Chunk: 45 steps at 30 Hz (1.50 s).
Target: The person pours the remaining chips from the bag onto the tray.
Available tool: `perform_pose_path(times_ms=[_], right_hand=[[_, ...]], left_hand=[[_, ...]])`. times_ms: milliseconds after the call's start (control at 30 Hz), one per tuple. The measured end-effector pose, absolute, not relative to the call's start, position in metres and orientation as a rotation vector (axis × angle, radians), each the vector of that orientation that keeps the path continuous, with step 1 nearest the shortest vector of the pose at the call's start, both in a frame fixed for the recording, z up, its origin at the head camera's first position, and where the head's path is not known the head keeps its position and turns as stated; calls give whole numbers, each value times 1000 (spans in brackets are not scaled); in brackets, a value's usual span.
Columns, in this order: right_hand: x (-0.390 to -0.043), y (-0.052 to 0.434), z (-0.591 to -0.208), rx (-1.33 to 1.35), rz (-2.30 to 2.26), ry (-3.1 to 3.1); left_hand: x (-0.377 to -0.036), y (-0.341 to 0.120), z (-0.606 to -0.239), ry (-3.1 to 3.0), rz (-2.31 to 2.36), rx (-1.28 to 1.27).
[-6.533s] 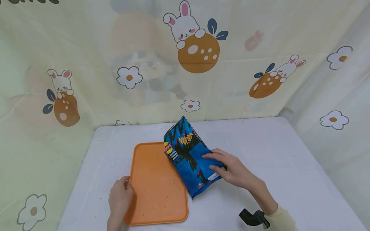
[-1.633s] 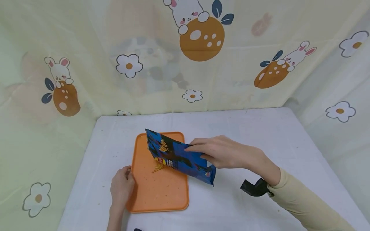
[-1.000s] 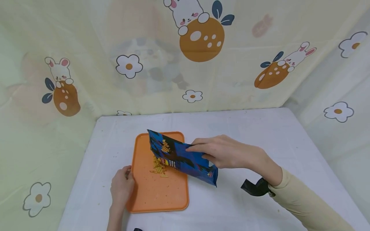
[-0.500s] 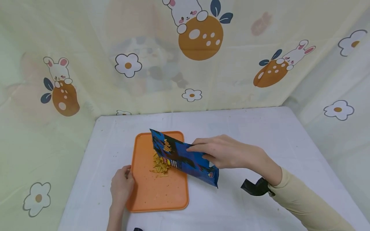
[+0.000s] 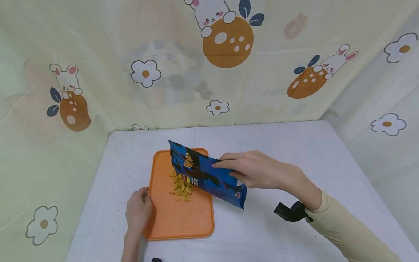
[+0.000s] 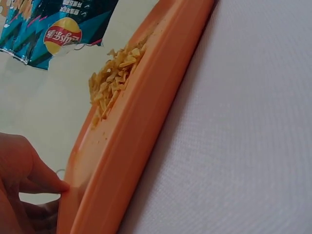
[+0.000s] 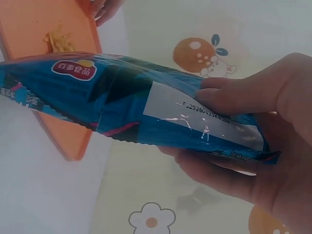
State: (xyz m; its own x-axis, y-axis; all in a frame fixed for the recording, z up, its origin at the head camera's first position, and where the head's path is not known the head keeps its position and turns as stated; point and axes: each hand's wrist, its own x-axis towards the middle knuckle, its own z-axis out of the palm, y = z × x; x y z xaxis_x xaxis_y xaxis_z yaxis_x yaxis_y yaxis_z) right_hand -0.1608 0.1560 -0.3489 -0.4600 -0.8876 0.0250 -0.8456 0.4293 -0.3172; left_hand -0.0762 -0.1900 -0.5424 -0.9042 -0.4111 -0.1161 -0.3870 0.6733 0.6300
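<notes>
Leaning over an orange rectangular tray of smooth plastic (image 5: 178, 222), a glossy blue-and-black foil snack bag (image 5: 207, 176) is gripped between thumb and fingers of the right hand (image 5: 262, 170), its torn end held beyond those fingertips. Thin yellow crisps (image 5: 182, 190) are heaped beneath that end, right of the left hand (image 5: 139, 210), by whose thumb and fingers the tray's rim is pinched.

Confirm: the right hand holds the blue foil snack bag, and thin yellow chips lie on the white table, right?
Wrong surface: the thin yellow chips lie on the rectangular orange tray, as the head view shows. The right hand does hold the blue foil snack bag.
</notes>
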Motion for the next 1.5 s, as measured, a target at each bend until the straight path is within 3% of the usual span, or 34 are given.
perform_pose_path(times_ms=[1500], right_hand=[[-160,168,-382,-1493,-622,2538]], left_hand=[[-77,-189,-540,-2858,-1058,687]])
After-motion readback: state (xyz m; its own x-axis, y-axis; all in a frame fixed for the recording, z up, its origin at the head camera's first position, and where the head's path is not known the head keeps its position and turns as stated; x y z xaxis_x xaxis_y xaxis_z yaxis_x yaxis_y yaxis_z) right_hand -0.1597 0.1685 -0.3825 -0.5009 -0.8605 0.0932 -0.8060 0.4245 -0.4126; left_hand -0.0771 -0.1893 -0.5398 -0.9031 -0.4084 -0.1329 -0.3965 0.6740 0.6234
